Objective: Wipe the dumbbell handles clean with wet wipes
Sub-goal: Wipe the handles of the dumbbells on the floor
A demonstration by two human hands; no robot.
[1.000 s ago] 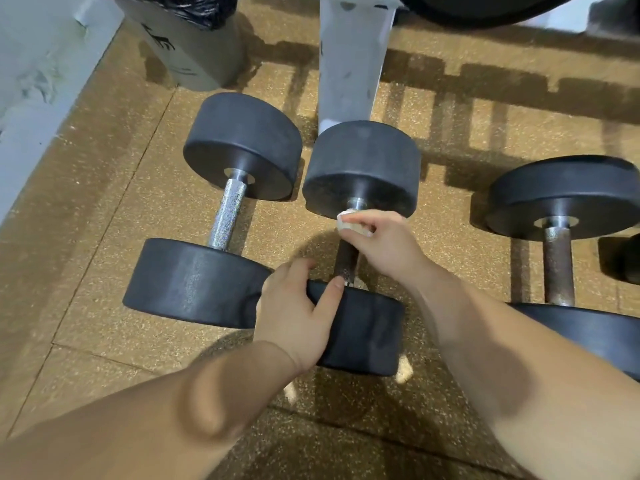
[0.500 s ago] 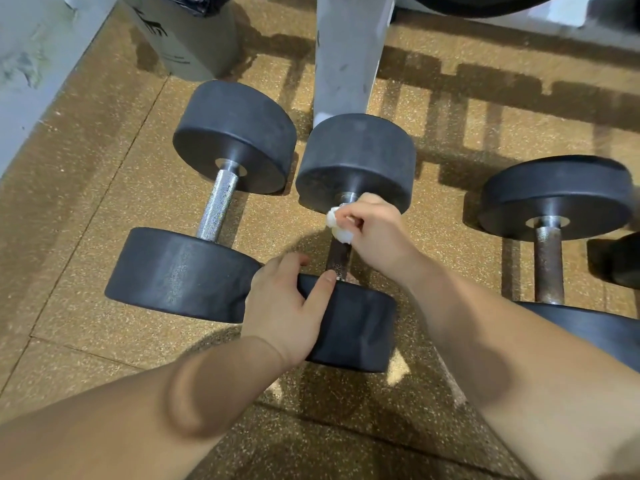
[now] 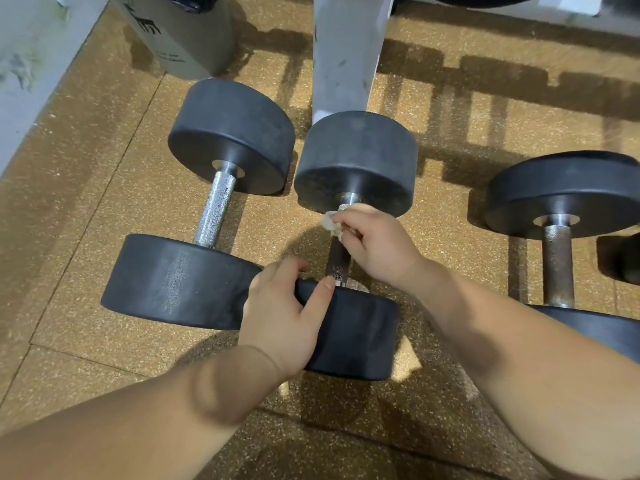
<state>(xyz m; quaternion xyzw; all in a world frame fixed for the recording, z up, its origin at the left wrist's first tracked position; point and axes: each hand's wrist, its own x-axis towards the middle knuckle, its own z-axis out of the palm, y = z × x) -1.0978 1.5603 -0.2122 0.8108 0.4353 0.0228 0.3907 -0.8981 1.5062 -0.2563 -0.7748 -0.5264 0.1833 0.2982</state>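
- Knurled steel, dark and brownish: in the head view the middle dumbbell's handle [image 3: 337, 263] runs away from the camera between two black heads, lying on the speckled tan floor [image 3: 86, 209].
- To do this wipe well, I judge the cloth should wrap round the bar and travel its full length while the bar is rolled, so the underside is reached too. The near stretch looks darkest and probably needs the most passes.
- The right hand [image 3: 375, 244] is closed, fingers curled, pinching a crumpled wet wipe [image 3: 332, 225] against the handle's far end, just beside the far head.
- The left hand [image 3: 284, 313] grips the near head [image 3: 360, 334] — fingers hooked over its upper rim, thumb laid along the top — apparently steadying it.
- The left dumbbell's handle [image 3: 216, 209] shines bright, while the right dumbbell's handle [image 3: 557, 268] looks rusty.
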